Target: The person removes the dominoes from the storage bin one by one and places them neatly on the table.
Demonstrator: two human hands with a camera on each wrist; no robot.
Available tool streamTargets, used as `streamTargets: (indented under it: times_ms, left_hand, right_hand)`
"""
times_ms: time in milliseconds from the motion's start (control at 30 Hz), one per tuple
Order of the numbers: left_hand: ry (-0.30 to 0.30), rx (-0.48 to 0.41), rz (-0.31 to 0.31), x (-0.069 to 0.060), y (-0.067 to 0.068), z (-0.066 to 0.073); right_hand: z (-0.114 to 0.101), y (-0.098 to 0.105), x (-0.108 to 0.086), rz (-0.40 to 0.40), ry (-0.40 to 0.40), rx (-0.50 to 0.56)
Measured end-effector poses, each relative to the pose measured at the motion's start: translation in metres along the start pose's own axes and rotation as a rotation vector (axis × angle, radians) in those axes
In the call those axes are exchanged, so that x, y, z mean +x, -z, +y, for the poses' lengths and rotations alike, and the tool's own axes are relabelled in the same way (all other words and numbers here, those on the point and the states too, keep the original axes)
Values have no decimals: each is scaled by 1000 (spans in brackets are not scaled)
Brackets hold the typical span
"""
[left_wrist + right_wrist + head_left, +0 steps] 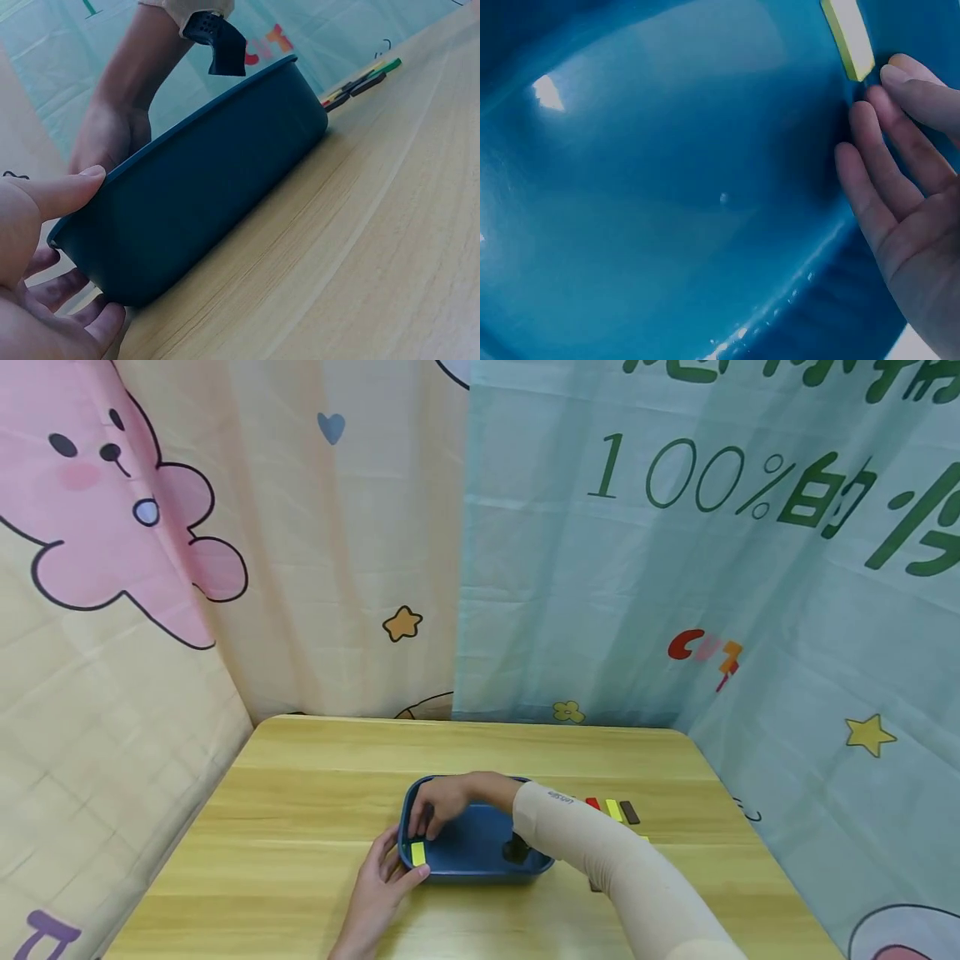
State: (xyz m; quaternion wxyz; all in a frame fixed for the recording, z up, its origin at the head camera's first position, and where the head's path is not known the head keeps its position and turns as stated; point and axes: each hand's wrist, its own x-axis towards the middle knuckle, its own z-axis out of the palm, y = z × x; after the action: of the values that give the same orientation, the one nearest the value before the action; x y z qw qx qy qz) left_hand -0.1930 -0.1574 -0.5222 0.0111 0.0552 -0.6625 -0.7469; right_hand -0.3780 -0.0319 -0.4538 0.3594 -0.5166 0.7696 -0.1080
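A blue plastic basin (480,839) stands on the wooden table. My left hand (378,881) grips its left end, the thumb on the rim and the fingers against the outer wall in the left wrist view. Inside, a yellow block (418,853) lies flat near the left wall. My right hand (442,802) reaches down into that same end of the basin. In the right wrist view its fingers (866,124) are loosely bent beside the tip of the yellow block (849,41), and a small gap shows between thumb and block.
Right of the basin, partly behind the right sleeve (600,843), lie several small blocks, among them a red one (592,803), a yellow one (613,810) and a dark brown one (630,812). A dark wrist-worn device (516,848) hangs over the basin's right part. Printed curtains (570,610) stand behind the table.
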Motion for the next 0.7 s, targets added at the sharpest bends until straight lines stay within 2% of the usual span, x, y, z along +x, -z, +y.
streamTargets:
  times_ms: [100, 200, 500, 700]
  left_hand:
    - [-8, -6, -10, 0, -1, 1]
    - [-17, -5, -16, -1, -1, 1]
    - [-26, -18, -4, -2, 1, 0]
    - [-11, -18, -9, -1, 0, 0]
  right_hand:
    - [2, -4, 3, -12, 49, -22]
    - [3, -8, 5, 0, 60, -86]
    - [0, -17, 5, 79, -26, -172]
    - [3, -19, -4, 153, -35, -174]
